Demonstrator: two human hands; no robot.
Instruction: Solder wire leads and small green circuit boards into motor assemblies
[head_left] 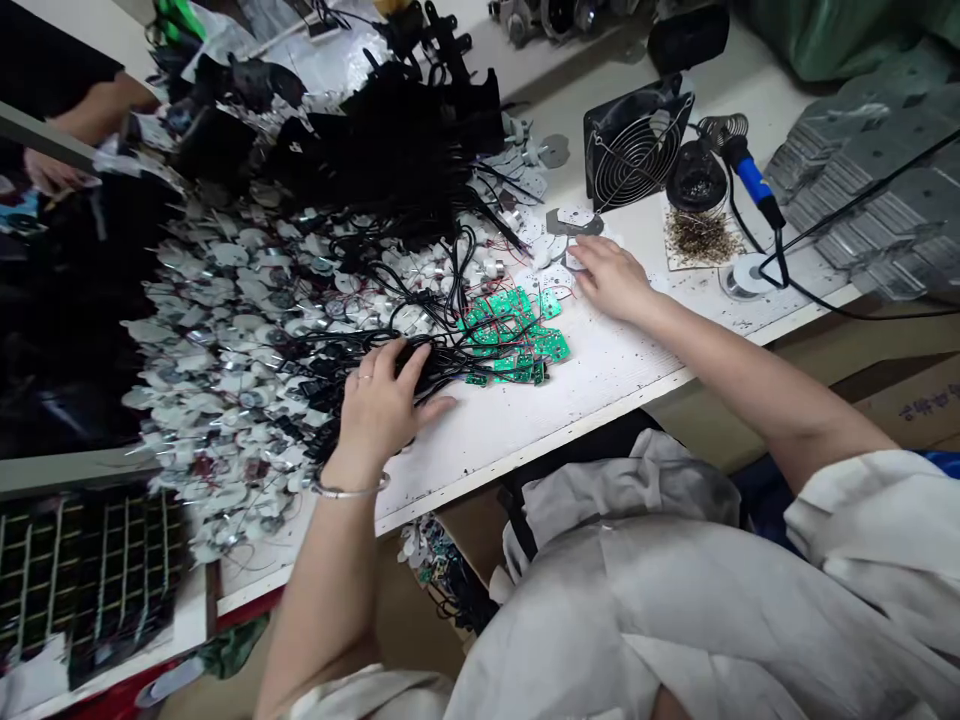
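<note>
My left hand (382,405) lies with its fingers spread over a bundle of black cables (431,362) at the near edge of the pile. Small green circuit boards (517,325) with thin red wires cluster on the bench between my two hands. Beyond the boards, my right hand (611,275) reaches to several flat white and grey discs (555,280), fingers stretched out and touching or just above them. A large heap of small motors with white round parts (247,330) fills the bench to the left of my left hand.
A black fan with a wire guard (637,145) stands at the back. To its right are a blue-handled soldering iron (754,185) in a coil holder, a solder spool (748,275) and stacked grey plates (877,170). Another person's hand (56,172) shows at far left.
</note>
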